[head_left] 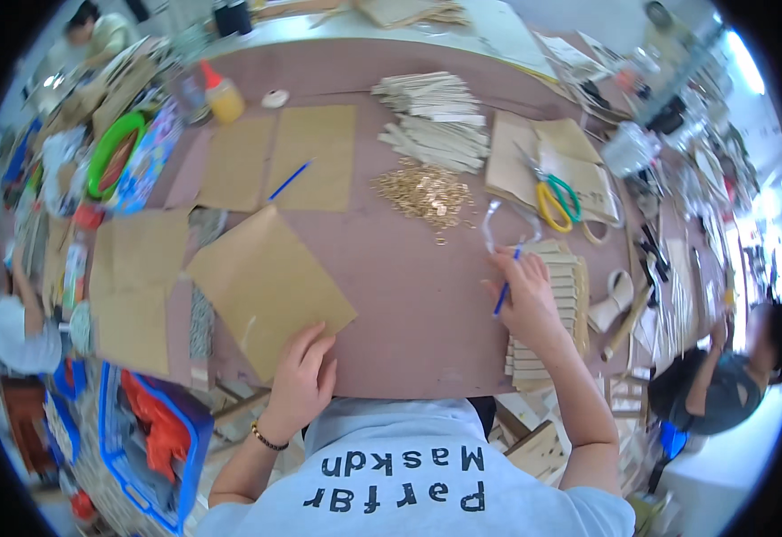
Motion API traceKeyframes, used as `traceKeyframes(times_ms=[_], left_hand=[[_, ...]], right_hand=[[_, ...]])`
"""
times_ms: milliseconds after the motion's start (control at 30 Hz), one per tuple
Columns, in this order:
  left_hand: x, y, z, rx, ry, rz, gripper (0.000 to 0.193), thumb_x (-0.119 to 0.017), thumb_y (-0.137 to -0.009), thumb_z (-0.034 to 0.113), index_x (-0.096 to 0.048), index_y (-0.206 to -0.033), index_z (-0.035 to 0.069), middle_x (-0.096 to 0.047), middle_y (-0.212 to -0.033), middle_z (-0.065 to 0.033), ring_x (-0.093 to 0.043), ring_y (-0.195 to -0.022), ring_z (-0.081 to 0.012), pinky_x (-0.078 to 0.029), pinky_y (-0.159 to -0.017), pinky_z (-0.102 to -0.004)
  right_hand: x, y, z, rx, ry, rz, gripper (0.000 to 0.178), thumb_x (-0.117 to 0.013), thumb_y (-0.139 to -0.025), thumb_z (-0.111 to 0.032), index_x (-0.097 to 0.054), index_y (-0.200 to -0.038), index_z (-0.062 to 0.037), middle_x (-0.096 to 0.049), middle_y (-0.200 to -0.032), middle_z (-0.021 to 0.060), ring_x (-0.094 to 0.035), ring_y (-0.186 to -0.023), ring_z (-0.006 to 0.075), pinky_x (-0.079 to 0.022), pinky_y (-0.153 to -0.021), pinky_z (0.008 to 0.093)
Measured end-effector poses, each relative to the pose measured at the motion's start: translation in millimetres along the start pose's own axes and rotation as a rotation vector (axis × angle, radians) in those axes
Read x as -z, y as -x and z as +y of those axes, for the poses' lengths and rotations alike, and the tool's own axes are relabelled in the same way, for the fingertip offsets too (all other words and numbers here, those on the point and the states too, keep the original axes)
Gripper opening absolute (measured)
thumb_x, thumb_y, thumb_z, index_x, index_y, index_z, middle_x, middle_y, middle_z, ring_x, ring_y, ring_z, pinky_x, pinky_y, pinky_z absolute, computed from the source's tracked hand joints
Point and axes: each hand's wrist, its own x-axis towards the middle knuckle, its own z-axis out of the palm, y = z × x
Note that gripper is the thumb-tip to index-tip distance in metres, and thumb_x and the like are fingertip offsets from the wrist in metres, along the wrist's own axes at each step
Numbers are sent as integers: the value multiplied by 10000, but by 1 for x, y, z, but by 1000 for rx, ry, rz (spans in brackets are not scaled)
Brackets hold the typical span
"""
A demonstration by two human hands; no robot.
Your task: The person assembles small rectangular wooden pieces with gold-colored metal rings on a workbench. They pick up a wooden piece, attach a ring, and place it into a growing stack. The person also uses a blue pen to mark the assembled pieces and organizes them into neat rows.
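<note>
My left hand point(301, 374) rests at the near edge of a loose brown paper sheet point(270, 286), its fingertips on the paper and its fingers loosely extended. The sheet lies at an angle on the brown tabletop. My right hand point(530, 291) is closed around a blue pen point(502, 299), over a row of cream fabric strips point(559, 279) stacked at the table's right. Just beyond that hand curls a white strip point(488, 224). A heap of small gold metal pieces point(429, 192) lies at the middle of the table, with bundles of cream strips point(436, 121) behind it.
Scissors point(556, 199) with yellow and green handles lie on brown paper at right. A second blue pen point(290, 180) rests on another brown sheet point(315, 134). A glue bottle point(223, 97) stands at back left. A blue crate point(154, 447) is beside the table. Other people are at both sides.
</note>
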Motion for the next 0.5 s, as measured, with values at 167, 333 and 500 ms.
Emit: traceKeyframes(times_ms=[167,333,500], left_hand=[[-30,-21,42,26,694,-320,433,-639,-874,62,-509,-1282,2,-487,-1348,-162,-529,-1204,-279,-437,-1002,-362],[-96,-61,86,313,1350,-689,581,-570,-936,57,-290,-1434,-47,-374,-1449,-173,-393,-1339,-233,-372,-1084,-344],[-151,-99,125,509,1528,-576,610,-566,-930,55,-255,-1438,-74,-362,-1451,-197,-389,-1345,-246,-331,-1114,-349]], right_hand=[[24,71,60,-482,-22,263,483,-667,-866,-184,-474,-1273,-10,-561,-1251,211,-510,-1182,376,-376,-1024,438],[20,119,94,-670,-379,253,574,-644,-890,-204,-372,-1356,-8,-558,-1238,217,-517,-1207,340,-396,-1013,399],[30,101,76,-716,-476,112,602,-652,-883,-227,-369,-1361,6,-567,-1231,183,-533,-1169,261,-406,-998,364]])
